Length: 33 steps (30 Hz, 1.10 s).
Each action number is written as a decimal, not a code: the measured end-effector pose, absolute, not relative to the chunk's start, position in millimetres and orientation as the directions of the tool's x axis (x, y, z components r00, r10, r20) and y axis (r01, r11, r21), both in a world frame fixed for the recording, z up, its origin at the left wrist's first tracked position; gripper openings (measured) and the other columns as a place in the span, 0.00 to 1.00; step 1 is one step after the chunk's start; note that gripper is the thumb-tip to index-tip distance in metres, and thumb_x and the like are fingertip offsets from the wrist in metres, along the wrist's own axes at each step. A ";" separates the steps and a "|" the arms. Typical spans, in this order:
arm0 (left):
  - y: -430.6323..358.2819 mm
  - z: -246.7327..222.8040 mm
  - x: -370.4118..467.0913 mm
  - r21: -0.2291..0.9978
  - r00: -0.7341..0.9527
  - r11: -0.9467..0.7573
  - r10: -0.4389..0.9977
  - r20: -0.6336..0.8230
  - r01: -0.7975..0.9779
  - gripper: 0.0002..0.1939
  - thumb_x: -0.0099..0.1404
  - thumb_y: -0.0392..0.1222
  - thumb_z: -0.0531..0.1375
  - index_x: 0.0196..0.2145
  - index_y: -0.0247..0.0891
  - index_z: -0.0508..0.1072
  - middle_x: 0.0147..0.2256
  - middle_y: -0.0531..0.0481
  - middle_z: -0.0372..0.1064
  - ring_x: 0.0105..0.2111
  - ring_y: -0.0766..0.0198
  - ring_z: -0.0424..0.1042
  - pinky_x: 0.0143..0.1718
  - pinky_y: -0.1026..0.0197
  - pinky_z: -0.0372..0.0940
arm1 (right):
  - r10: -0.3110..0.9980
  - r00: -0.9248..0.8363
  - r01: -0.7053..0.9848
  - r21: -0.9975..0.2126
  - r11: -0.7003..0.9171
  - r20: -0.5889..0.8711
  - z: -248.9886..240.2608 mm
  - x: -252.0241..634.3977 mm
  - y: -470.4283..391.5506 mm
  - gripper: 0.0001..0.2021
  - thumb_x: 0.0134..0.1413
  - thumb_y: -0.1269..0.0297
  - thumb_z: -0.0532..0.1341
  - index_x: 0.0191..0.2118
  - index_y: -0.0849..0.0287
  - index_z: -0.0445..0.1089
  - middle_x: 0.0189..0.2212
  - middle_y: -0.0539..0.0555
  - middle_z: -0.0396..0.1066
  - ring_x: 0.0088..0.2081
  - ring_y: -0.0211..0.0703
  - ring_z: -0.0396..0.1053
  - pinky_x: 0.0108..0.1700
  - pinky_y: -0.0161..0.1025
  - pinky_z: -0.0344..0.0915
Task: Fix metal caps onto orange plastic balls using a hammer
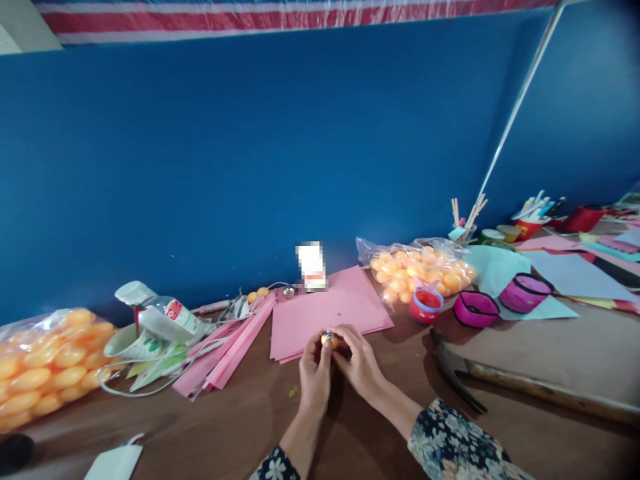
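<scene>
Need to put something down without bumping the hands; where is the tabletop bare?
The tabletop between the pink paper strips, white card and left hand looks widest. A narrower gap lies between the right hand and claw hammer. It is crowded along the blue wall, with two bags of orange balls and stacked pink sheets.

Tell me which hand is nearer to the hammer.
Right. The right hand is to the left of the hammer, with a gap between them; the left hand is farther left, beyond the right one.
</scene>
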<state>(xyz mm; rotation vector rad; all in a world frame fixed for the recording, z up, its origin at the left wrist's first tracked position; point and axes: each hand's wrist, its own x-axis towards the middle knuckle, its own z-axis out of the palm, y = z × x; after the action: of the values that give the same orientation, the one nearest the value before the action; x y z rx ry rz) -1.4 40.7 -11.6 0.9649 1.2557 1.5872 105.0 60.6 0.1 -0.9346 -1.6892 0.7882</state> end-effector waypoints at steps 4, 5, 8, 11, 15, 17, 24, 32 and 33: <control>41.1 -12.0 -1.4 0.983 -0.308 -0.102 0.950 0.051 -0.151 0.19 0.57 0.47 0.58 0.45 0.35 0.69 0.43 0.43 0.71 0.45 0.56 0.68 0.48 0.54 0.60 | 0.873 -0.186 0.216 -0.848 0.483 0.450 -0.8 104.3 60.6 0.18 0.46 0.78 0.57 0.44 0.55 0.66 0.42 0.55 0.68 0.44 0.45 0.66 0.46 0.42 0.65; 41.2 -12.4 -1.3 0.985 -0.312 -0.101 0.949 0.052 -0.142 0.19 0.57 0.47 0.58 0.45 0.35 0.69 0.43 0.43 0.71 0.45 0.56 0.68 0.48 0.54 0.60 | 0.876 -0.183 0.216 -0.851 0.479 0.447 -0.3 104.1 60.2 0.18 0.47 0.78 0.57 0.44 0.55 0.66 0.42 0.55 0.68 0.43 0.45 0.67 0.45 0.42 0.65; 41.5 -13.0 -0.7 0.986 -0.324 -0.106 0.944 0.060 -0.125 0.20 0.56 0.46 0.58 0.46 0.37 0.69 0.44 0.44 0.70 0.46 0.57 0.68 0.49 0.55 0.59 | 0.883 -0.167 0.220 -0.856 0.468 0.439 2.3 104.0 58.6 0.20 0.46 0.80 0.55 0.45 0.55 0.65 0.41 0.55 0.67 0.43 0.45 0.66 0.45 0.41 0.65; 41.7 -12.7 -0.2 0.987 -0.360 -0.113 0.931 0.065 -0.113 0.22 0.53 0.46 0.61 0.45 0.36 0.69 0.43 0.43 0.71 0.45 0.57 0.68 0.48 0.55 0.60 | 0.881 -0.160 0.229 -0.851 0.472 0.445 3.9 104.6 57.8 0.21 0.44 0.81 0.55 0.44 0.55 0.65 0.40 0.55 0.66 0.42 0.45 0.66 0.44 0.41 0.66; 42.2 -11.9 -1.1 0.985 -0.408 -0.097 0.912 0.031 -0.142 0.24 0.51 0.48 0.62 0.45 0.36 0.69 0.42 0.43 0.72 0.42 0.57 0.70 0.46 0.55 0.62 | 0.879 -0.173 0.234 -0.848 0.476 0.445 3.0 105.6 58.7 0.19 0.46 0.78 0.56 0.45 0.55 0.64 0.41 0.56 0.66 0.42 0.46 0.66 0.44 0.43 0.66; 42.5 -12.1 -2.1 0.982 -0.415 -0.094 0.910 0.017 -0.166 0.24 0.52 0.49 0.62 0.45 0.36 0.69 0.42 0.42 0.72 0.42 0.57 0.70 0.46 0.54 0.62 | 0.877 -0.173 0.226 -0.849 0.478 0.447 3.2 105.8 59.4 0.19 0.47 0.76 0.57 0.47 0.55 0.63 0.43 0.56 0.65 0.42 0.46 0.66 0.44 0.42 0.67; 40.8 -11.2 -3.7 0.991 -0.416 -0.091 0.908 0.040 -0.102 0.22 0.53 0.49 0.61 0.44 0.36 0.71 0.43 0.42 0.71 0.45 0.55 0.69 0.49 0.53 0.59 | 0.891 -0.170 0.160 -0.880 0.447 0.421 4.3 104.8 61.4 0.12 0.54 0.69 0.54 0.45 0.56 0.66 0.41 0.55 0.69 0.42 0.43 0.67 0.44 0.41 0.66; 40.2 -10.5 -1.7 0.992 -0.408 -0.100 0.911 0.059 -0.081 0.20 0.52 0.48 0.61 0.42 0.37 0.71 0.44 0.42 0.71 0.46 0.55 0.68 0.50 0.53 0.59 | 0.930 -0.149 0.076 -0.934 0.349 0.335 -1.6 106.3 65.8 0.09 0.54 0.65 0.56 0.41 0.57 0.68 0.38 0.54 0.72 0.39 0.43 0.69 0.43 0.39 0.67; 40.4 -10.9 -1.5 0.990 -0.405 -0.106 0.912 0.062 -0.088 0.20 0.53 0.48 0.61 0.43 0.37 0.71 0.44 0.43 0.70 0.46 0.56 0.68 0.50 0.54 0.59 | 0.936 -0.149 0.059 -0.942 0.330 0.319 -1.5 106.1 66.0 0.10 0.54 0.65 0.56 0.42 0.57 0.68 0.39 0.54 0.72 0.39 0.43 0.69 0.43 0.39 0.67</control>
<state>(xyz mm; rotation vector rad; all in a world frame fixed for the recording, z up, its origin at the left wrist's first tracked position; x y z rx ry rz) -1.5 40.4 -10.9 0.9658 1.3768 1.6237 106.1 66.0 -1.5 -0.9488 -1.5092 1.0131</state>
